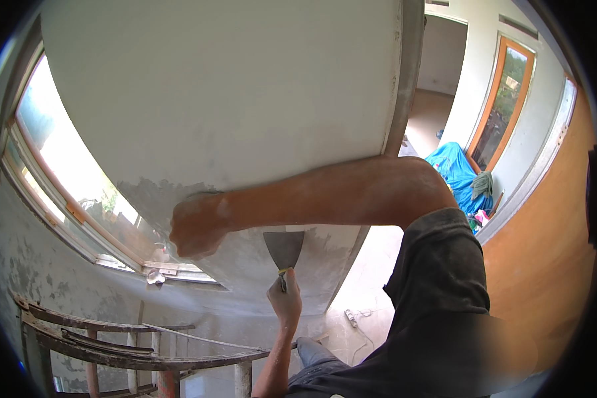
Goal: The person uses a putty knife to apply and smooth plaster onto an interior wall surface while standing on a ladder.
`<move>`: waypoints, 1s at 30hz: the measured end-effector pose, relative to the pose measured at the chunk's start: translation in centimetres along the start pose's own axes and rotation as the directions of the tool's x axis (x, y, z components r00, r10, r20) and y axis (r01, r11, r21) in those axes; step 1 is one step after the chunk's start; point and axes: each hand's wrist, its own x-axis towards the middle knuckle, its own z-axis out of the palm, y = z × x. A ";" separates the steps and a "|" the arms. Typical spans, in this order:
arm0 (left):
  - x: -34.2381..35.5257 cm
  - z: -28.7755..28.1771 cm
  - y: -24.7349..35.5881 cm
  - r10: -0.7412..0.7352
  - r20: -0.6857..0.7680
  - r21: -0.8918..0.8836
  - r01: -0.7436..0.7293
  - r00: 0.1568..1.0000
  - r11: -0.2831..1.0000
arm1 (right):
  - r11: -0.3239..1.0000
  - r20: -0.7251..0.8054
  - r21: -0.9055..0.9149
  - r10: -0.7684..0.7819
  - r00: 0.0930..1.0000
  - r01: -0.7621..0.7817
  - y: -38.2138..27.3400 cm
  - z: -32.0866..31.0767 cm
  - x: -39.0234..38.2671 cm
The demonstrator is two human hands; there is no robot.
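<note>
1. The right hand point(198, 227) is closed and pressed on the grey wet wall point(232, 99).
2. The left hand point(285, 292) grips a putty knife point(284, 247), blade on the wall.
3. A window point(66, 172) is on the left; a wooden scaffold point(113, 345) stands below.

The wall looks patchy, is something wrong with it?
The wall is pale on top but darker grey low down near the putty knife, like damp filler. The wall under the window looks blotchy and flaking.
</note>
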 end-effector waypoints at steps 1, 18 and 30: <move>-0.1 0.1 -0.1 -0.036 -0.004 -0.030 0.036 0.999 0.999 | 1.000 0.000 0.002 -0.004 1.000 0.004 0.0 0.0 -0.1; -1.2 0.3 -0.9 -0.112 -0.043 -0.083 0.108 0.993 0.991 | 1.000 -0.004 -0.027 -0.007 1.000 0.007 -0.3 0.0 0.2; -0.3 0.3 0.1 -0.065 -0.042 -0.051 0.063 0.997 0.997 | 0.999 0.047 -0.039 -0.005 0.999 0.007 -0.2 -0.3 0.4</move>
